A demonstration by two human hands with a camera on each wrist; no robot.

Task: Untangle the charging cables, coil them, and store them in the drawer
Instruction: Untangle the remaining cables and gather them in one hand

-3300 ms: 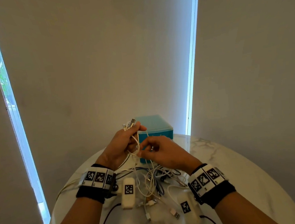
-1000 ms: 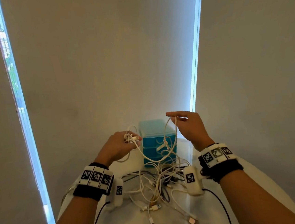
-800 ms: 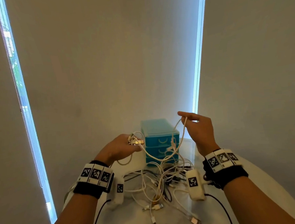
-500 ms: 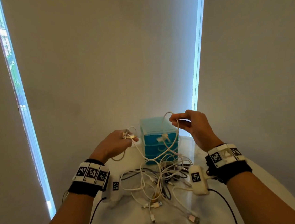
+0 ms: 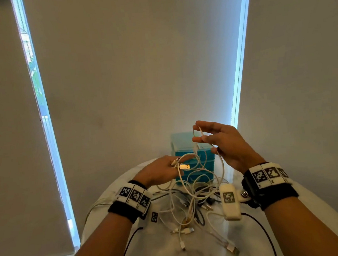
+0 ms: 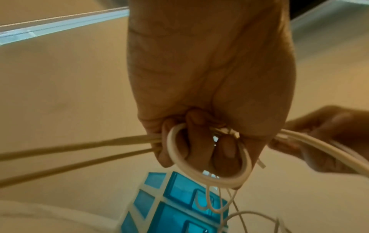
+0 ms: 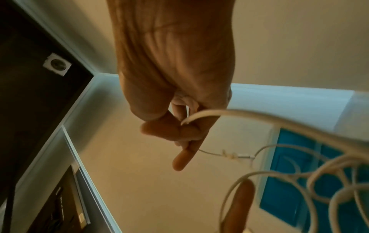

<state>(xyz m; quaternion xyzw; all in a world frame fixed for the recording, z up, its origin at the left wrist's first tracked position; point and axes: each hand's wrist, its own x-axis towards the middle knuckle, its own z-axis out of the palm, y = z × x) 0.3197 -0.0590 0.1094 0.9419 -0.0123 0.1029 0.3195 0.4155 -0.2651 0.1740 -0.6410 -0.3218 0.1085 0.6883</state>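
Left hand (image 5: pixel 159 172): low over the far part of the table (image 5: pixel 323 202), fingers curled round a small coil (image 6: pixel 207 159) of white cable; a metal plug (image 5: pixel 184 166) sticks out past the knuckles.
Right hand (image 5: pixel 225 143): raised above and right of the left one, thumb and forefinger pinching a loop of the same cable (image 5: pixel 200 133), the other fingers loosely spread.
Change: half a second ago the right hand held its loop high with the fingers closed over it; now it has swung in toward the left hand and the loop stands narrow and upright between thumb and finger. The left hand has barely shifted.
Meaning: this looks like another turn being brought over to lay on the coil, so one cable is partly wound, not finished.
Slack: from the right hand the cable falls in a long curve into the tangle (image 5: pixel 191 203); whether it runs free there or is caught I cannot tell.
Tangle: white and dark cables heaped mid-table between the wrists, loose plugs trailing toward the near edge.
Drawers (image 5: pixel 196 166): blue unit at the far edge, behind the hands; all look closed, nothing stored yet.
Progress: early, judging by the heap left.
Risk: drawing in more slack may drag the tangle along.
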